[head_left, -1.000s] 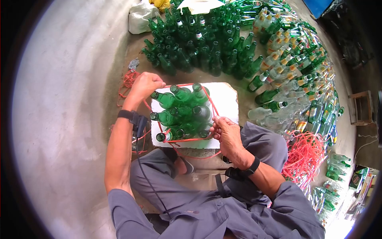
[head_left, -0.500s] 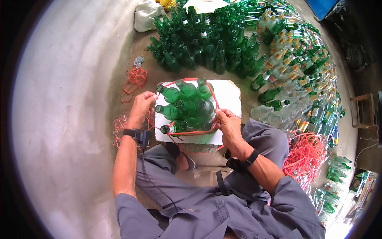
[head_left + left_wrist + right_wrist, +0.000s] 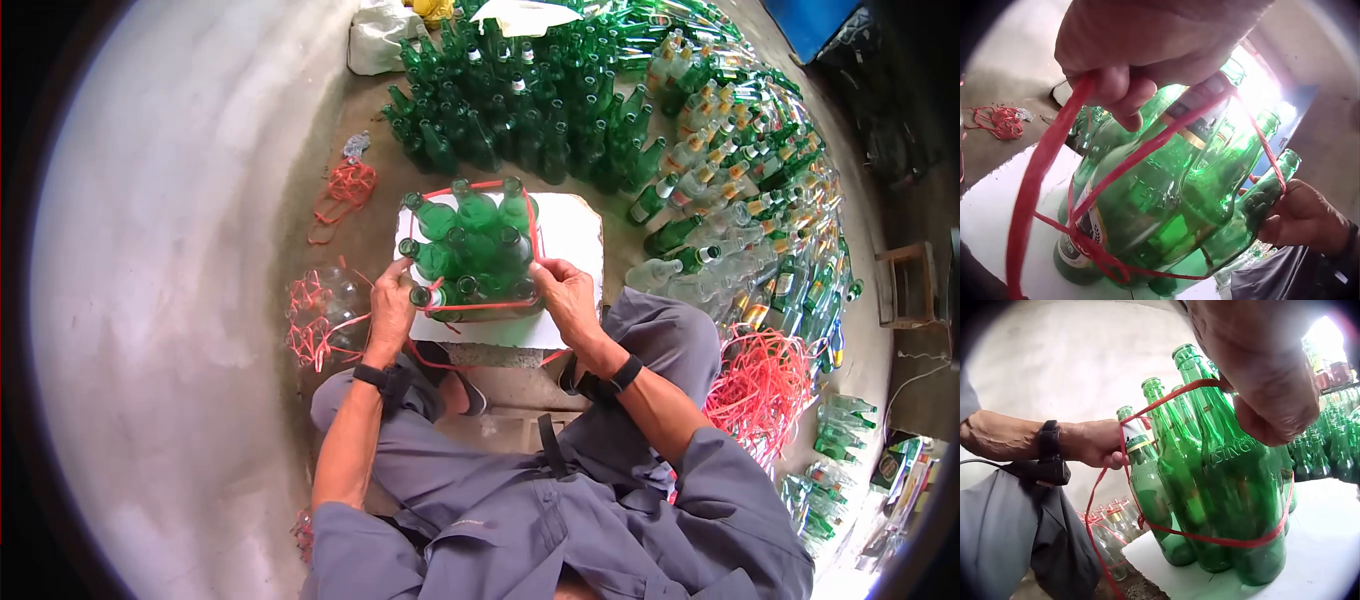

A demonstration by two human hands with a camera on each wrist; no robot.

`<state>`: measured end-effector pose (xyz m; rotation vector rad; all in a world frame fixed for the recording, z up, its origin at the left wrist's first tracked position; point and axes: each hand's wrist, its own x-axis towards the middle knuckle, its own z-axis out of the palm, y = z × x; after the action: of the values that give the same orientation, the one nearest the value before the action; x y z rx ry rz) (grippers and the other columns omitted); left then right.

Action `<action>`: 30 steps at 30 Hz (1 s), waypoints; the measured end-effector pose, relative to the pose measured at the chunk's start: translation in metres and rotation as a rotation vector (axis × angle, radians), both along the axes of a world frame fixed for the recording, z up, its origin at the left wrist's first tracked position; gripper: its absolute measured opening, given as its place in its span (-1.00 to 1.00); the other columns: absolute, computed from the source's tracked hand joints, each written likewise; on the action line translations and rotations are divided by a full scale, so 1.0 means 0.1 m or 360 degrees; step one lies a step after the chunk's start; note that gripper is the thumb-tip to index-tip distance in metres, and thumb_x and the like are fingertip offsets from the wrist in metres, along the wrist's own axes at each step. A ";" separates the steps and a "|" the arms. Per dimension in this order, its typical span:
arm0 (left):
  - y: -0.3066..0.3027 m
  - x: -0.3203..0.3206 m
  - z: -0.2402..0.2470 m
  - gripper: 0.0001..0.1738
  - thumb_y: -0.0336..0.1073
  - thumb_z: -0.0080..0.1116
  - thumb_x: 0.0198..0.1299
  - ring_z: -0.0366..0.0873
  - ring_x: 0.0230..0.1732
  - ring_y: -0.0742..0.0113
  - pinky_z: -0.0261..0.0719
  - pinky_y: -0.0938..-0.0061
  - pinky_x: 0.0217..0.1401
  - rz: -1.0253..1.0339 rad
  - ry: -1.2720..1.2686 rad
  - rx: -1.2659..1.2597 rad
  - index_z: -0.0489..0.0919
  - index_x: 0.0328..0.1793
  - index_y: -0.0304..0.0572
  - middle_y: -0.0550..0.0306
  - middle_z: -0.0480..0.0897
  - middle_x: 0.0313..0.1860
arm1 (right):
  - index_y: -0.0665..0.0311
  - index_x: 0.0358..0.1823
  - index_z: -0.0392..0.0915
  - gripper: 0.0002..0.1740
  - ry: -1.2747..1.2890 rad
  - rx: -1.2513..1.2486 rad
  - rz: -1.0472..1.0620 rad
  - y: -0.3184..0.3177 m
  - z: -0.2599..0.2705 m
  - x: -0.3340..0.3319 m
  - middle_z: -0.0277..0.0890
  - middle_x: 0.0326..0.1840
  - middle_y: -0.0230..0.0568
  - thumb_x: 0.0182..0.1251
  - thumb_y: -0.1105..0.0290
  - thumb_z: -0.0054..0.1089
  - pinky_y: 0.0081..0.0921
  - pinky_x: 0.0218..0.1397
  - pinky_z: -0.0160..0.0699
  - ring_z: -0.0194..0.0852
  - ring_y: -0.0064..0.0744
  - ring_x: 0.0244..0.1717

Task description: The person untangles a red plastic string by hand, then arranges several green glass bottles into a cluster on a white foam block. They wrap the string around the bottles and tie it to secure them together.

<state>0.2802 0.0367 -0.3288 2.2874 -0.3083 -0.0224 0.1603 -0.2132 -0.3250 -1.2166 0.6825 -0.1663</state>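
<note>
A cluster of several green glass bottles stands upright on a white board in front of the person. A red plastic strap runs round their lower bodies, with a knot at the near left corner bottle, and another length circles their necks. At the cluster's left side, the left hand grips a strap length with curled fingers, seen close up in the left wrist view. On the right side the right hand pinches the upper strap beside the bottle necks.
Many green bottles stand beyond the board, and clear and green ones line the right. Red strap tangles lie at the right knee and on the floor at left. A strapped bundle of clear bottles sits at left.
The left hand has come down from the cluster's far left corner to its near left side. The right hand has stayed at the right side, while the upper strap has drawn closer round the necks.
</note>
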 end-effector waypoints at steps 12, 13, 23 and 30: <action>0.14 -0.42 0.27 -0.31 -0.33 0.19 0.08 0.66 -0.01 -0.24 0.60 -0.03 0.07 -0.0397 -0.0154 0.0418 0.42 0.42 -0.29 -0.27 0.69 -0.06 | 0.35 -0.16 0.72 -0.71 -0.0085 -0.0089 0.0153 -0.01 0.02 0.01 0.51 -0.49 -0.55 0.42 0.21 0.34 -0.70 -0.46 0.24 0.31 -0.76 -0.50; 0.11 -0.43 0.32 -0.31 -0.33 0.19 0.08 0.66 -0.01 -0.24 0.60 -0.03 0.07 -0.0392 -0.0151 0.0408 0.42 0.42 -0.29 -0.27 0.69 -0.06 | 0.34 -0.16 0.72 -0.71 -0.0066 -0.0108 0.0161 -0.02 0.01 0.01 0.50 -0.49 -0.55 0.43 0.21 0.33 -0.70 -0.48 0.23 0.31 -0.77 -0.52; -0.02 -0.50 0.27 -0.47 -0.06 0.27 0.30 0.66 -0.11 -0.35 0.60 -0.07 -0.05 -0.0346 0.0240 0.0187 0.45 0.25 -0.23 -0.26 0.70 -0.22 | 0.41 -0.03 0.69 -0.67 0.0028 -0.0225 0.0145 -0.11 0.10 0.06 0.61 -0.42 -0.46 0.43 0.24 0.34 -0.71 -0.43 0.32 0.42 -0.72 -0.47; -0.01 -0.55 0.10 -0.51 -0.09 0.25 0.33 0.66 -0.14 -0.34 0.57 -0.05 -0.09 -0.0246 0.0229 0.0065 0.46 0.25 -0.21 -0.25 0.69 -0.26 | 0.37 0.01 0.69 -0.72 -0.0382 -0.0754 0.0024 -0.17 0.60 0.15 0.66 -0.28 -0.44 0.47 0.29 0.29 -0.77 -0.49 0.32 0.47 -0.76 -0.40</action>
<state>0.2255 0.0356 -0.3192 2.2832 -0.4117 -0.2732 0.1749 -0.2298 -0.2646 -1.6211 0.4334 -0.4736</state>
